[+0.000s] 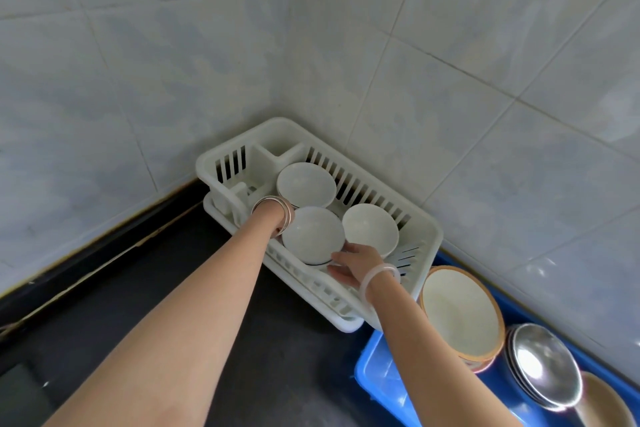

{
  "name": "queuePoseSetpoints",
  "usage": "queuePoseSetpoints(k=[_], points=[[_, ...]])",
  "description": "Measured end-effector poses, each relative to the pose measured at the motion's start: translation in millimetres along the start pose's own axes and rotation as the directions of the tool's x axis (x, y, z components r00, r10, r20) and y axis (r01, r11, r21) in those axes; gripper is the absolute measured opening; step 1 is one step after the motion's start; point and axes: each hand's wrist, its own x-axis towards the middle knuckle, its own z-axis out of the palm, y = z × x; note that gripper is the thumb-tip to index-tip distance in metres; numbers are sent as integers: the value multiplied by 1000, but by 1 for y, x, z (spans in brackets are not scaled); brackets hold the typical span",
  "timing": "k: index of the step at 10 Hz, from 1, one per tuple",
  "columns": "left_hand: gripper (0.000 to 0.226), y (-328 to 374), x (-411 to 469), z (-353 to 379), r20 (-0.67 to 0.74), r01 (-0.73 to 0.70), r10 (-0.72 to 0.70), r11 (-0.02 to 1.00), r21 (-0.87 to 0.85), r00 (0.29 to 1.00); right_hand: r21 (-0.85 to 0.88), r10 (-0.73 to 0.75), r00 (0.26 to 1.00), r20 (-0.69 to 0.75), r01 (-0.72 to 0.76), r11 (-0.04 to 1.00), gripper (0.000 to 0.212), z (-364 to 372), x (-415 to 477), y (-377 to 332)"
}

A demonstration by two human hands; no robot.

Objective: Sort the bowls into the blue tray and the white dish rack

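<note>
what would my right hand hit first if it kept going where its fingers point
The nearest white bowl in the white dish rack; the right hand seems to grip its side, though depth is unclear.

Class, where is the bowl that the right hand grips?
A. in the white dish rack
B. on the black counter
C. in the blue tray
A: the right hand pinches the rim of a white bowl that is inside the dish rack, next to two other bowls.
</note>
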Motion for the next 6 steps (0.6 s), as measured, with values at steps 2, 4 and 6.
queuePoseSetpoints(k=[2,4,6], points=[[36,8,-17,5,9,-45,44,995,93,999,157,70,996,48,-77,985,13,5,-5,-2],[23,11,-33,18,-64,-74,85,986,151,994,202,108,993,55,-117,972,12,2,-25,-5],[37,12,-45,30,-200,-64,78,995,75,977,339,-222,974,-43,223,914,23,-37,-79,-16]])
